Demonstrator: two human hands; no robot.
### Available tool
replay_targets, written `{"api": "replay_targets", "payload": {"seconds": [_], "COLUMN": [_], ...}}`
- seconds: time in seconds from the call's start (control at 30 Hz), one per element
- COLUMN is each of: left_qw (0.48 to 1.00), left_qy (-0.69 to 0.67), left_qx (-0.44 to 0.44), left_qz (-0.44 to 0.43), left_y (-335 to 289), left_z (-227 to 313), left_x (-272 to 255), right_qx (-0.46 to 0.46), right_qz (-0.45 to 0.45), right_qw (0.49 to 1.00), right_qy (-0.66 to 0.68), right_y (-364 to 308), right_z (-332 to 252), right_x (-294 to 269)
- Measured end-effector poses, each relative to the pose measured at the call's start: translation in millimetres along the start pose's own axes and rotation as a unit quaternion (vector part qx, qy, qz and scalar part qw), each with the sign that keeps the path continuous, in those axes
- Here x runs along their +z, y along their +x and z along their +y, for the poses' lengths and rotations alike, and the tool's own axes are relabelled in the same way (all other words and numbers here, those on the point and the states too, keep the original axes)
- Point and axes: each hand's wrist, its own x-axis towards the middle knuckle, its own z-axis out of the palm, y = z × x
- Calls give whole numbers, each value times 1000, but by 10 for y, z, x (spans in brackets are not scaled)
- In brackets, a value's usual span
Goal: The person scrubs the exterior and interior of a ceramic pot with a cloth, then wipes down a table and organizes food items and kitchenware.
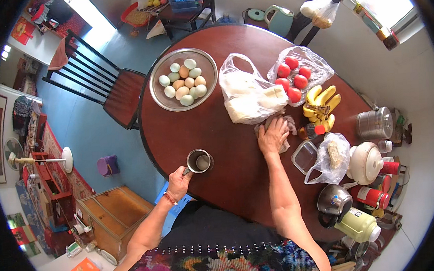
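Observation:
My left hand is closed round the handle of a metal mug at the table's near left edge; the mug's open top faces me. On the dark red table, my right hand presses down on a crumpled greyish cloth, fingers together over it. Just beyond that hand lies a white plastic bag with pale blocks in it. Beside the cloth, to the right, are a small dark bottle with a red cap and a bunch of bananas.
A metal bowl of eggs stands at the far left, tomatoes in a clear bag at the far right. Along the right edge crowd a clear container, a white pot, a kettle and a green thermos. A chair stands left.

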Motion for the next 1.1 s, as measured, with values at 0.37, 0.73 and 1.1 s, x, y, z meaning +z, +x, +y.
{"api": "replay_targets", "payload": {"seconds": [0.37, 0.73, 1.1], "left_qw": [989, 983, 970], "left_qy": [25, -58, -62], "left_qx": [141, 143, 150], "left_qz": [-22, -103, -180], "left_y": [514, 752, 913], "left_z": [147, 479, 786], "left_x": [-560, 356, 1434], "right_qx": [-344, 15, -85], "right_qz": [-118, 23, 0], "right_qw": [931, 999, 995], "right_qy": [30, -21, -47], "right_y": [-1437, 134, -1786], "right_z": [-1096, 189, 589], "right_x": [165, -47, -312]}}
